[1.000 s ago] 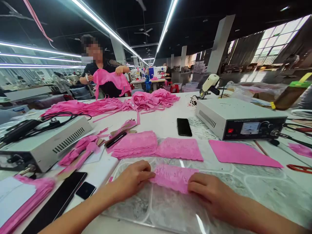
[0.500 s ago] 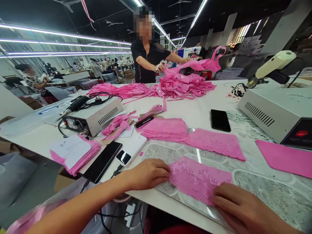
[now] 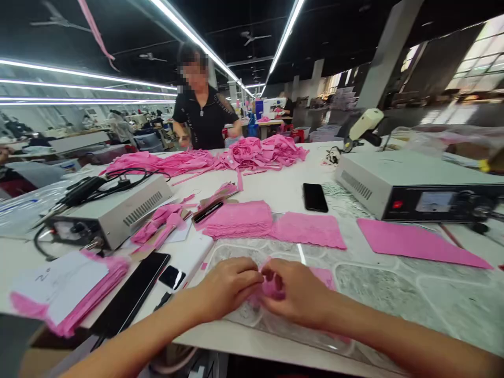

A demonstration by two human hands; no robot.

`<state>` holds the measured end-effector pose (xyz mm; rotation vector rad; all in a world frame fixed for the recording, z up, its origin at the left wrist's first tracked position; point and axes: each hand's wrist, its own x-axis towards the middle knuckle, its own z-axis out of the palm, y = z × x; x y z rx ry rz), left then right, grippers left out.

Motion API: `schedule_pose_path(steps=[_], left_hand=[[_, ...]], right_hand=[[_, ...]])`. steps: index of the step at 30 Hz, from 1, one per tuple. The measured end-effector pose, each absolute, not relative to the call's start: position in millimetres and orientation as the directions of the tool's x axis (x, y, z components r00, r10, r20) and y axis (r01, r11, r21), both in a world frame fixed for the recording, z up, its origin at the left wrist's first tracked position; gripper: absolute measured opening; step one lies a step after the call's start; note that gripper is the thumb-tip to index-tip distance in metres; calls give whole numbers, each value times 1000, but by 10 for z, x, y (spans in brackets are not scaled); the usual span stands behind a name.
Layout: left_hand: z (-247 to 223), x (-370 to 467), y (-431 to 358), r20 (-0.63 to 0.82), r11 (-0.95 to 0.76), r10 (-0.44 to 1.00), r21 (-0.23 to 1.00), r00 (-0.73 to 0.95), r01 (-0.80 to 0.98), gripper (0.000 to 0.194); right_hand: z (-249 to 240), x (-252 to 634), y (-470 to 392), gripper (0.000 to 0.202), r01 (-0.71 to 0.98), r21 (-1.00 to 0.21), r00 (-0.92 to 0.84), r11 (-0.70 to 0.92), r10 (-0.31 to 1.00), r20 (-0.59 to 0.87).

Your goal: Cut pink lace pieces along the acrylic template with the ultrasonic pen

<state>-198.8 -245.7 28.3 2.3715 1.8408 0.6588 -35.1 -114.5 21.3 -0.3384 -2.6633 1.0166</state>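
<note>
A pink lace piece point(image 3: 323, 275) lies on the grey marble-patterned board point(image 3: 370, 283) in front of me, largely covered by my hands. At its left end my left hand point(image 3: 232, 287) has its fingers pressed together on the lace. My right hand point(image 3: 297, 291) is right beside it, thumb and fingers curled round a bunched bit of the same lace. The fingertips of both hands nearly meet. Just beyond is a stack of pink lace pieces point(image 3: 238, 216), with a single lace panel point(image 3: 309, 230) adjoining its right side.
Two grey machine boxes, one left point(image 3: 129, 202) and one right point(image 3: 394, 176), flank the work area. A black phone point(image 3: 315, 197), a marker pen point(image 3: 208, 211) and a paper-topped pink bundle point(image 3: 66, 289) lie around. Across the table, a person point(image 3: 205, 121) stands behind heaped pink garments point(image 3: 255, 155).
My right hand has moved from the lace's right end to its left end, beside my left hand. My view has turned right. The person opposite has let go of the raised pink garment.
</note>
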Motion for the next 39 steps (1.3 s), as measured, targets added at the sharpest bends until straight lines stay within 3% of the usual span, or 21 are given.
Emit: schedule_pose_path(steps=[1,4,7,9,12,16,21,25,30,34,39], left_hand=[[262,-1972,-2431,324,-285,928,299,184,911,24],[136,-1964,-2386,409,-246,905,286,114,926,24],[-33,-1989,-2416,395,-218,913,263,101,940,25],[-119,-2002,-2460,360,-222,925,243,125,944,24],[-155,-2007,-2499,336,-223,931,207,145,952,25],[-36,-1989,-2422,310,-257,921,29,236,966,25],[165,-1768,-2090,297,-393,870,-61,393,917,27],[215,-1410,-1725,196,-544,822,-7,534,839,31],[167,-1116,-1361,60,-603,798,99,600,792,33],[170,-1081,-1250,93,-636,772,100,629,766,30],[268,-1024,-1077,108,-642,766,158,633,750,21]], right_hand=[[213,-435,-1153,5,125,-690,-927,713,332,174],[221,-497,-1048,15,129,-765,-892,632,411,189],[266,-224,-824,11,160,-851,-811,501,558,175],[289,94,-649,20,193,-874,-761,446,630,153],[230,663,-414,34,287,-889,-586,357,799,131],[-38,1363,-271,37,487,-819,-359,305,924,131],[-265,1817,-332,32,625,-720,-207,301,954,218],[-267,1938,-416,30,697,-660,-135,279,956,261],[-347,2114,-379,25,772,-573,-130,275,951,282],[-389,2289,-316,18,800,-526,-181,288,952,247],[-334,2332,-241,16,787,-525,-173,325,932,318]])
